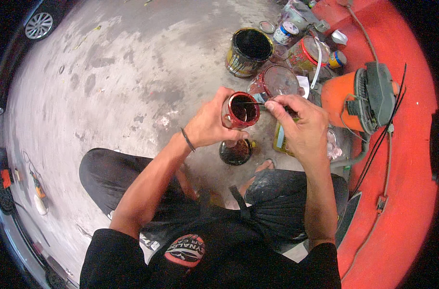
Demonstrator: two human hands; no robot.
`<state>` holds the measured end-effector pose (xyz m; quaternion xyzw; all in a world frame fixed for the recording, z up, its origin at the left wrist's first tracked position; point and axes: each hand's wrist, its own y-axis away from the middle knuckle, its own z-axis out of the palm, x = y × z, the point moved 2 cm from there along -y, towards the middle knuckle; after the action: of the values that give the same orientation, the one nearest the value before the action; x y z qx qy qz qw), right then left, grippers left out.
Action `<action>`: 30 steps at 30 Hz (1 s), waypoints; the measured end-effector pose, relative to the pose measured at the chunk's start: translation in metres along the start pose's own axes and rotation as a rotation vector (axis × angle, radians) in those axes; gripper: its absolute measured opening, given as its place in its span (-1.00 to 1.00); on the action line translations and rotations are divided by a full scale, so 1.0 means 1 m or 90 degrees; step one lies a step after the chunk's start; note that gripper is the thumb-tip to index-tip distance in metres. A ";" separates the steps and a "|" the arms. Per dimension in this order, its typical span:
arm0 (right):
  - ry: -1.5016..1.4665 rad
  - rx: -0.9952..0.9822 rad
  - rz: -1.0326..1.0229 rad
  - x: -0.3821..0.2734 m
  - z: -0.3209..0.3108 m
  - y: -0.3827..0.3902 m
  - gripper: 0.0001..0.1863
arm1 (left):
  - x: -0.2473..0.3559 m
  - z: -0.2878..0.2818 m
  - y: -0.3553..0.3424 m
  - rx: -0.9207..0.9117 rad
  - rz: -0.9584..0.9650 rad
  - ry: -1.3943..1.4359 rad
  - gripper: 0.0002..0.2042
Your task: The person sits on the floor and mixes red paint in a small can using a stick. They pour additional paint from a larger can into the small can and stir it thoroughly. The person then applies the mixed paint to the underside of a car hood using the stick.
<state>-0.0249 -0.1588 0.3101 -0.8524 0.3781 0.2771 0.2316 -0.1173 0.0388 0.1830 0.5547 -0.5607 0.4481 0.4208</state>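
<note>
My left hand (211,120) is wrapped round a small red-rimmed paint can (227,113), holding it up with its open top toward me. Dark red paint coats the inside. Between the fingertips of my right hand (300,118) I pinch a thin dark stirring stick (255,103), which reaches over the rim into the can. Its tip inside the can is hard to make out. Below the can, a dark round tin (235,153) rests on the floor by my foot. Partly behind my right hand stands a yellow rectangular can (280,139).
Ahead stand a large open black-filled bucket (233,61), a lidded red-stained bucket (280,81) and several smaller paint tins. At right, an orange vacuum cleaner (340,98) with a dark head sits by the red wall (409,164), where cables hang. A car wheel (39,25) shows far left.
</note>
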 end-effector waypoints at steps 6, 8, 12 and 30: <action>0.045 0.043 -0.064 -0.002 -0.024 0.000 -0.82 | 0.009 0.032 -0.005 -0.043 0.061 0.165 0.03; -0.011 0.028 -0.049 -0.002 -0.030 0.001 -0.82 | 0.012 0.039 -0.008 -0.037 0.069 0.209 -0.02; -0.124 0.022 -0.053 -0.002 -0.040 0.005 -0.83 | 0.025 0.048 -0.019 0.017 0.083 0.180 -0.13; 0.224 0.325 -0.319 -0.040 -0.079 0.006 -0.66 | 0.095 0.047 -0.084 0.251 0.238 0.135 -0.09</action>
<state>-0.0282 -0.1897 0.3931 -0.8677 0.2488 -0.0410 0.4284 -0.0350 -0.0284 0.2664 0.4628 -0.5082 0.6737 0.2714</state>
